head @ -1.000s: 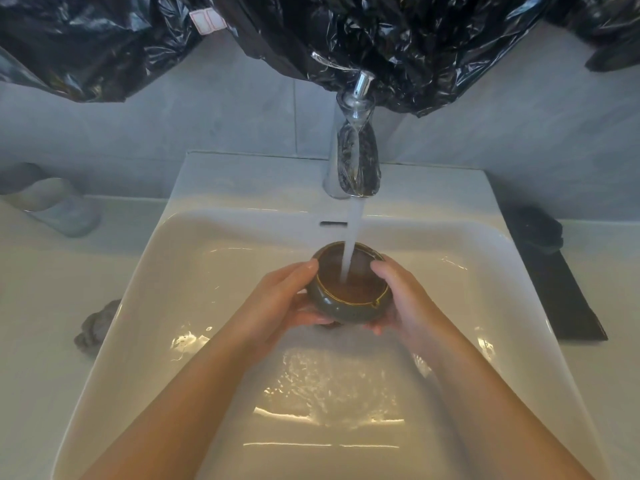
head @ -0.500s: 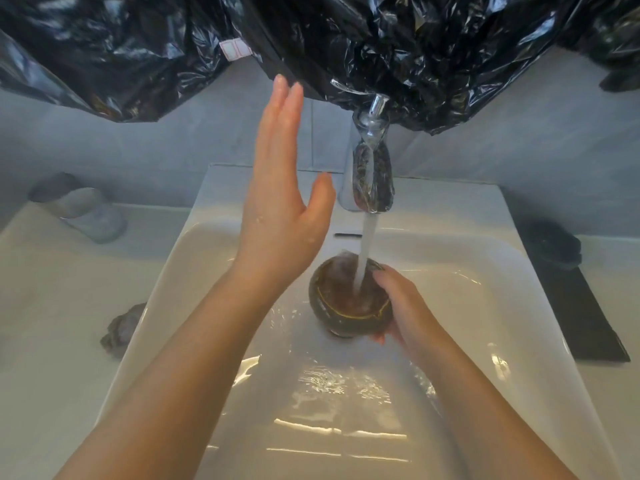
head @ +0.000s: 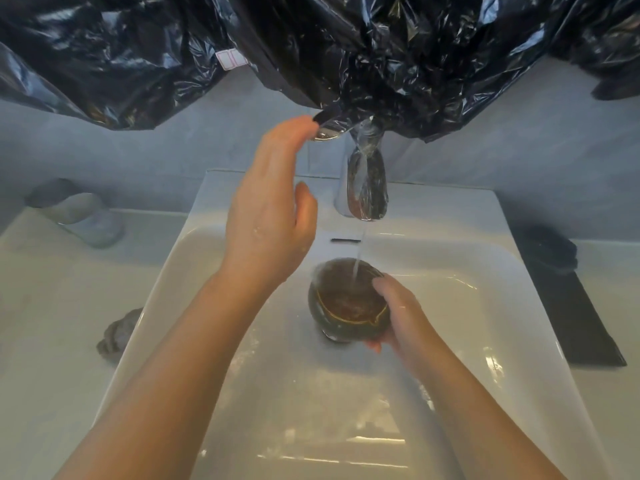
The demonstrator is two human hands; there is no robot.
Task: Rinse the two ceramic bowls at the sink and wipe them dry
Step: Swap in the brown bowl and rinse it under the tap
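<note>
A small dark green ceramic bowl (head: 341,311) with a gold rim and brown inside is full of water, held over the white sink (head: 485,306). My right hand (head: 401,315) grips its right side, thumb on the rim. A thin stream of water falls into it from the chrome tap (head: 365,188). My left hand (head: 273,209) is raised, its fingertips bent over the tap's lever (head: 327,133), thumb apart. A second bowl is not in view.
Black plastic sheeting (head: 346,46) hangs over the wall and the tap's top. A grey cup (head: 78,216) lies on the left counter, with a dark crumpled cloth (head: 117,336) by the sink's left edge. A black tray (head: 571,306) sits on the right.
My left hand let go of the bowl, rose and now touches the tap lever. The water stream has thinned. My right hand holds the bowl alone.
</note>
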